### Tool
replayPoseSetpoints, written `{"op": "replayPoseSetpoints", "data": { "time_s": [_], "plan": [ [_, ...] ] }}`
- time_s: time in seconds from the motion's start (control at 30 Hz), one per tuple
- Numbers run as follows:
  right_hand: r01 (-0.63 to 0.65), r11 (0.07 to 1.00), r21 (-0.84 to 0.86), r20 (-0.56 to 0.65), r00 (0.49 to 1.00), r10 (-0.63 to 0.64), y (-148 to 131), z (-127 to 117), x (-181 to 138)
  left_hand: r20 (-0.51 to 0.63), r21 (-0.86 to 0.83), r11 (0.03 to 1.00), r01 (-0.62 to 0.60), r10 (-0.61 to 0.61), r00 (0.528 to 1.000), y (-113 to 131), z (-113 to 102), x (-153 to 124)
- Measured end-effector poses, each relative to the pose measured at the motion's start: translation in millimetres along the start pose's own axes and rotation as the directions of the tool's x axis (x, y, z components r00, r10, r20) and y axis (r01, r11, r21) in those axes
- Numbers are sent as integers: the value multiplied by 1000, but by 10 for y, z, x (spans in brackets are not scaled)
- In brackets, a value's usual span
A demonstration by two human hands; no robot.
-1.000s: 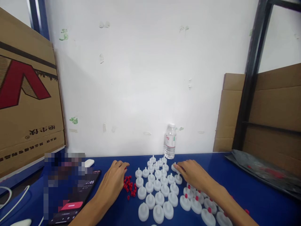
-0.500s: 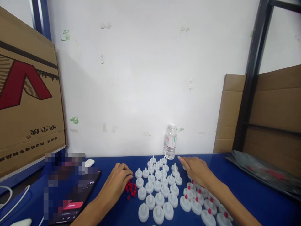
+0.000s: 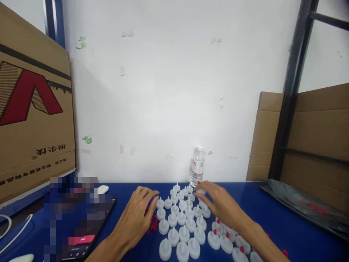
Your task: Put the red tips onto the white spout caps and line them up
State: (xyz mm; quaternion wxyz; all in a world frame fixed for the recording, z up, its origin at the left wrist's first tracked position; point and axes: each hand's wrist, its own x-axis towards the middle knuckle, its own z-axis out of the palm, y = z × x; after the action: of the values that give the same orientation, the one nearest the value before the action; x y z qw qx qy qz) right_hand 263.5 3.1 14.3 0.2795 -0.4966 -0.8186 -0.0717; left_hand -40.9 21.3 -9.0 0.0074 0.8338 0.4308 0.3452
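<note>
My left hand [image 3: 139, 211] reaches over a small heap of red tips [image 3: 154, 225]. Its thumb and index finger are slightly apart, close beside the spout of a white spouted cap [image 3: 160, 203] at the left edge of the group. My right hand [image 3: 216, 200] has its fingers around a white spouted cap [image 3: 201, 191] at the far right of the group; a red tip shows just above the fingers. Below the right forearm stand several white caps with red tips [image 3: 214, 240], partly hidden by the arm.
Several bare-spouted white caps [image 3: 181, 218] stand mid-table. A water bottle [image 3: 197, 169] stands against the wall. A phone [image 3: 89, 233] and white cables [image 3: 19, 233] lie left, near a large carton [image 3: 38, 134]. A grey plastic bag [image 3: 305, 203] lies right.
My right hand has moved left from above the red-tipped caps to a cap near the bottle. My left hand has shifted slightly right, from the red tips toward the white caps.
</note>
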Motion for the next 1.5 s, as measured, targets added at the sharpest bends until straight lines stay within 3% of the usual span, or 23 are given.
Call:
{"op": "replayPoseSetpoints", "data": {
  "time_s": [0.13,0.23,0.37,0.43,0.53,0.63,0.7,0.8,0.93,1.1,1.3,1.5],
  "plan": [
    [360,933,-6,40,932,-359,-514,159,-75,99,-65,983,-173,179,979,244,-75,-85],
    [525,849,-64,25,851,-525,-742,308,-137,162,-64,951,-302,309,937,338,-42,-137],
    [551,830,-82,17,834,-552,-760,354,-157,168,-4,907,-422,417,893,338,50,-162],
    [533,844,-59,52,846,-531,-664,308,-134,115,-8,910,-415,413,904,312,66,-169],
    [424,900,-102,47,906,-422,-407,202,-66,-12,-55,953,-299,299,954,253,18,-160],
    [127,973,-195,34,992,-123,-86,104,-3,-69,-11,983,-185,184,980,169,-64,-100],
    [-57,969,-242,43,997,70,103,73,9,-54,44,994,-102,104,993,107,-90,-42],
    [-156,949,-273,93,978,187,288,94,-21,9,103,995,16,-17,1000,10,-52,24],
    [-179,942,-283,166,958,232,363,113,-54,118,144,989,35,-52,992,-114,76,30],
    [-327,871,-367,99,917,387,434,-61,-32,206,159,986,58,-91,974,-189,161,-9],
    [-523,716,-463,108,769,631,612,-119,-140,224,177,982,60,-99,969,-191,155,-4],
    [-541,707,-455,155,734,661,645,-37,-161,213,198,979,51,-93,973,-138,101,12]
  ]
}}
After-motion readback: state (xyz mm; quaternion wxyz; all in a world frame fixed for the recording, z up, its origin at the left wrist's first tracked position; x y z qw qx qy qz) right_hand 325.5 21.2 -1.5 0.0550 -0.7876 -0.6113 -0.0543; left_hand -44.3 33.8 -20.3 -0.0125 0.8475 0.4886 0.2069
